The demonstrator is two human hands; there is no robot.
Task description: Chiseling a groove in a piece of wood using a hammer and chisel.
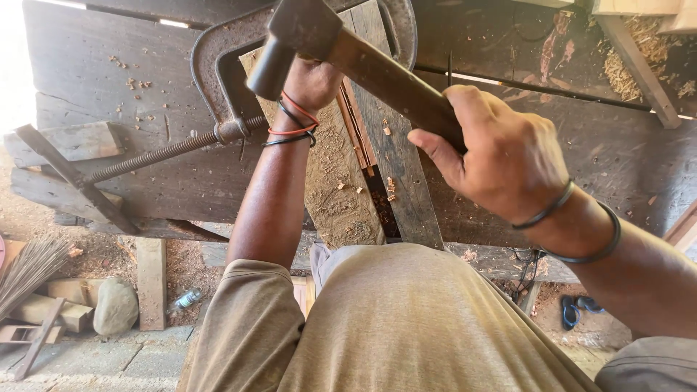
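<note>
Two hands were seen over a workbench (109, 80). Left of the left hand (311, 81), a clamp (218, 87) was screwed onto a plank (396, 167); whether that hand gripped anything could not be told. Further right, the right hand (501, 160) was closed around a raised hammer (348, 51).

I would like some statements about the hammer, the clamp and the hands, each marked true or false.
1. The right hand grips the hammer by its wooden handle. True.
2. The hammer head rests flat on the ground. False: it is raised above the wooden workpiece.
3. A metal C-clamp with a threaded screw sits on the dark bench. True.
4. The left hand is bare at the wrist. False: it wears red and black bands.
5. A stone lies on the ground at lower left. True.
</note>
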